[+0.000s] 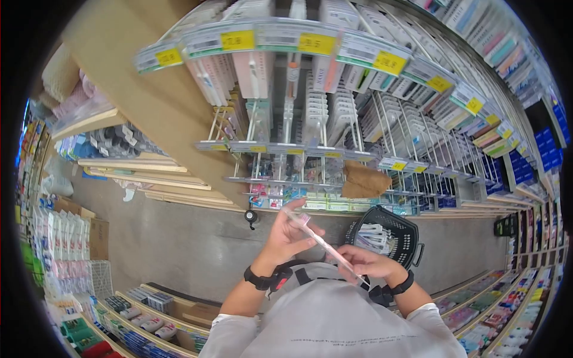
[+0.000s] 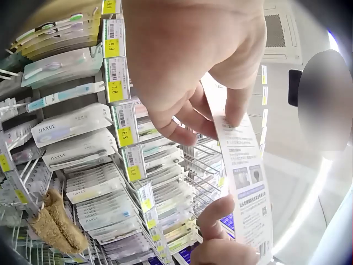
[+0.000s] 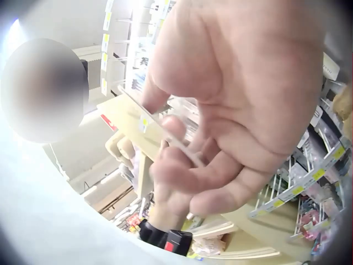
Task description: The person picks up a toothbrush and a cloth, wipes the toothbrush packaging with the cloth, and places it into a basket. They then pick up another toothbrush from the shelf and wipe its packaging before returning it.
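Both grips are busy now! The left hand [image 1: 287,237] pinches one end of the slim pink package [image 1: 325,243], the right hand [image 1: 365,262] pinches the other, just left of the basket [image 1: 408,243].

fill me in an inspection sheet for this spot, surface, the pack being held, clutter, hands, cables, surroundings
surface: grey floor; no worktop seen under the work
job's things: one slim pack, off the rack, its printed, barcoded side facing the left wrist camera; black basket near the right hand, holding more packs
clutter: brown cloth on the lower rack
hands: left hand pinches the pack's upper end; right hand holds its lower end; black bands on both wrists
cables: nothing seen
surroundings: rack of hanging packs with yellow price tags; wooden shelves on the left
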Action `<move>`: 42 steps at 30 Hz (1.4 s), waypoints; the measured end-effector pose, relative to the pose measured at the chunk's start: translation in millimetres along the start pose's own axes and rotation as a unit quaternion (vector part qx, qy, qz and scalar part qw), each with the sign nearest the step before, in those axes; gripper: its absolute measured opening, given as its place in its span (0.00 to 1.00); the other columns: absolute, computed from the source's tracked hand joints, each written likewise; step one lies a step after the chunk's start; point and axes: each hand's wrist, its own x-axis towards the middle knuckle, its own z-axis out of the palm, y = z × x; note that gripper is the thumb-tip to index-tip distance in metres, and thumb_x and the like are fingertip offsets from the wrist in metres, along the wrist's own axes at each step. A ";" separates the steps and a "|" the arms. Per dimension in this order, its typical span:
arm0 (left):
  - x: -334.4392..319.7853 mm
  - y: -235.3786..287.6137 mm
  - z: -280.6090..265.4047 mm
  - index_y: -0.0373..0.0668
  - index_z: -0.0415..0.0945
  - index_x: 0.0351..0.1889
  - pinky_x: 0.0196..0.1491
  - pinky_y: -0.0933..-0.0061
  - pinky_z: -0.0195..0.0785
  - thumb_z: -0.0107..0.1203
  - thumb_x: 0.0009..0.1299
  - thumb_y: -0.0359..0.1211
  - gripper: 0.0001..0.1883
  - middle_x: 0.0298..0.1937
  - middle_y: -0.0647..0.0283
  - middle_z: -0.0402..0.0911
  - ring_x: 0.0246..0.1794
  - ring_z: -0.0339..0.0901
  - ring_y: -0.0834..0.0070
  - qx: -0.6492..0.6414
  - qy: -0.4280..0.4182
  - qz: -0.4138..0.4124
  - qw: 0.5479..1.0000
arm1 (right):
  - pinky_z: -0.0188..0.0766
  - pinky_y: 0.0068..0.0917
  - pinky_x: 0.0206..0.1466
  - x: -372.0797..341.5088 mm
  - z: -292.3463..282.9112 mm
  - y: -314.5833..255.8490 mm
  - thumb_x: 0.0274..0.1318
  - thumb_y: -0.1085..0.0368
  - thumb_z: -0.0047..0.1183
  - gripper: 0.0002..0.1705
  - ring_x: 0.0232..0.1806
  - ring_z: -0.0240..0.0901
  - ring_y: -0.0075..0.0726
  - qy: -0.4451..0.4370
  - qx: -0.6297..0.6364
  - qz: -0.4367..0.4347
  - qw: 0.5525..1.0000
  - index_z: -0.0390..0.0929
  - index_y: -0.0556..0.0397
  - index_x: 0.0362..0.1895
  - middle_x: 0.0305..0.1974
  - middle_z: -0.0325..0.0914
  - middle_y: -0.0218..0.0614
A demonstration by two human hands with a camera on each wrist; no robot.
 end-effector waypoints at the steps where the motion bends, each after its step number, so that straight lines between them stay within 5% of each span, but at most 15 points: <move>1: 1.1 -5.0 3.6 0.37 0.53 0.64 0.51 0.64 0.72 0.59 0.59 0.18 0.36 0.43 0.50 0.80 0.47 0.79 0.64 0.035 0.008 0.024 0.999 | 0.66 0.23 0.48 -0.7 9.7 -6.8 0.59 0.60 0.55 0.32 0.44 0.69 0.22 0.077 -0.047 -0.042 0.995 0.58 0.57 0.63 0.46 0.75 0.36; 4: 6.0 -20.6 0.7 0.36 0.60 0.58 0.47 0.64 0.75 0.58 0.63 0.22 0.26 0.42 0.48 0.80 0.45 0.80 0.63 0.121 0.007 0.042 0.992 | 0.67 0.22 0.48 -14.3 6.8 -16.5 0.58 0.62 0.57 0.31 0.45 0.69 0.22 0.112 -0.103 -0.062 0.986 0.60 0.58 0.62 0.46 0.75 0.37; 5: 5.7 -22.8 11.8 0.42 0.67 0.46 0.43 0.62 0.75 0.62 0.63 0.35 0.18 0.38 0.52 0.81 0.40 0.80 0.60 0.074 0.065 -0.003 0.995 | 0.67 0.22 0.48 -19.9 5.6 -21.2 0.58 0.62 0.57 0.31 0.45 0.69 0.22 0.115 -0.098 -0.069 0.986 0.60 0.58 0.62 0.46 0.75 0.37; 15: 34.1 -48.0 54.5 0.48 0.69 0.38 0.37 0.68 0.61 0.61 0.63 0.40 0.13 0.31 0.59 0.80 0.30 0.71 0.71 0.160 -0.018 0.135 0.978 | 0.70 0.24 0.46 -69.4 -14.3 -39.7 0.54 0.57 0.62 0.33 0.43 0.73 0.25 0.107 -0.169 -0.068 0.978 0.63 0.57 0.59 0.45 0.78 0.41; 18: 44.0 -51.2 59.3 0.45 0.71 0.37 0.38 0.67 0.66 0.59 0.65 0.38 0.10 0.35 0.54 0.82 0.34 0.75 0.69 0.153 -0.075 0.178 0.969 | 0.70 0.24 0.44 -79.4 -17.8 -45.7 0.53 0.57 0.62 0.33 0.41 0.74 0.25 0.104 -0.185 -0.067 0.975 0.64 0.57 0.58 0.42 0.79 0.41; 24: 51.4 -58.6 67.2 0.46 0.72 0.37 0.36 0.67 0.62 0.55 0.66 0.46 0.14 0.32 0.55 0.83 0.31 0.75 0.69 0.156 -0.086 0.212 0.961 | 0.71 0.24 0.41 -90.9 -26.1 -47.9 0.52 0.55 0.63 0.33 0.39 0.75 0.27 0.091 -0.200 -0.070 0.973 0.65 0.56 0.57 0.40 0.80 0.41; 28: 51.5 -60.4 72.3 0.44 0.72 0.40 0.37 0.67 0.66 0.57 0.66 0.41 0.12 0.35 0.54 0.83 0.32 0.77 0.68 0.134 -0.080 0.238 0.959 | 0.71 0.27 0.41 -96.6 -22.2 -59.8 0.50 0.55 0.64 0.31 0.38 0.78 0.33 0.108 -0.257 -0.077 0.957 0.66 0.55 0.53 0.39 0.81 0.43; 30: 41.8 -57.6 75.4 0.40 0.72 0.45 0.42 0.68 0.72 0.57 0.65 0.33 0.12 0.40 0.54 0.82 0.37 0.79 0.68 0.204 -0.009 0.150 0.967 | 0.71 0.28 0.41 -94.4 -24.5 -56.2 0.49 0.55 0.64 0.30 0.37 0.79 0.35 0.152 -0.310 -0.117 0.931 0.67 0.55 0.51 0.38 0.81 0.43; 31: 30.0 -56.4 70.4 0.38 0.70 0.51 0.42 0.69 0.73 0.58 0.66 0.40 0.20 0.39 0.57 0.80 0.41 0.77 0.70 0.298 0.080 0.038 0.951 | 0.71 0.29 0.42 -93.5 -25.3 -54.9 0.48 0.55 0.64 0.28 0.37 0.79 0.38 0.199 -0.359 -0.156 0.898 0.68 0.55 0.49 0.38 0.81 0.44; 32: 24.4 -62.3 69.8 0.37 0.69 0.51 0.46 0.73 0.72 0.60 0.63 0.38 0.22 0.47 0.58 0.78 0.44 0.77 0.72 0.320 0.193 0.016 0.927 | 0.71 0.29 0.42 -93.3 -24.8 -56.3 0.48 0.55 0.64 0.28 0.37 0.79 0.38 0.197 -0.360 -0.157 0.898 0.68 0.55 0.49 0.38 0.81 0.44; 34: 20.0 -62.8 67.4 0.37 0.69 0.54 0.54 0.70 0.68 0.62 0.61 0.35 0.25 0.54 0.59 0.74 0.51 0.74 0.71 0.245 0.134 0.039 0.959 | 0.68 0.26 0.47 -92.3 -23.5 -60.9 0.44 0.60 0.68 0.28 0.42 0.75 0.31 0.243 -0.330 -0.106 0.906 0.69 0.56 0.46 0.40 0.78 0.38; 37: 17.4 -56.4 76.0 0.35 0.69 0.55 0.58 0.69 0.63 0.60 0.60 0.28 0.24 0.53 0.62 0.75 0.54 0.72 0.73 0.111 0.095 0.035 0.989 | 0.69 0.26 0.46 -88.4 -22.8 -60.2 0.44 0.59 0.68 0.27 0.41 0.75 0.30 0.254 -0.329 -0.116 0.902 0.70 0.56 0.45 0.38 0.78 0.37; 42: 19.0 -51.1 87.8 0.35 0.69 0.55 0.59 0.68 0.61 0.60 0.62 0.28 0.23 0.53 0.62 0.75 0.55 0.71 0.73 0.078 0.077 0.050 0.993 | 0.70 0.26 0.42 -81.3 -18.7 -63.0 0.45 0.58 0.68 0.25 0.38 0.76 0.30 0.266 -0.348 -0.108 0.893 0.71 0.56 0.43 0.36 0.78 0.38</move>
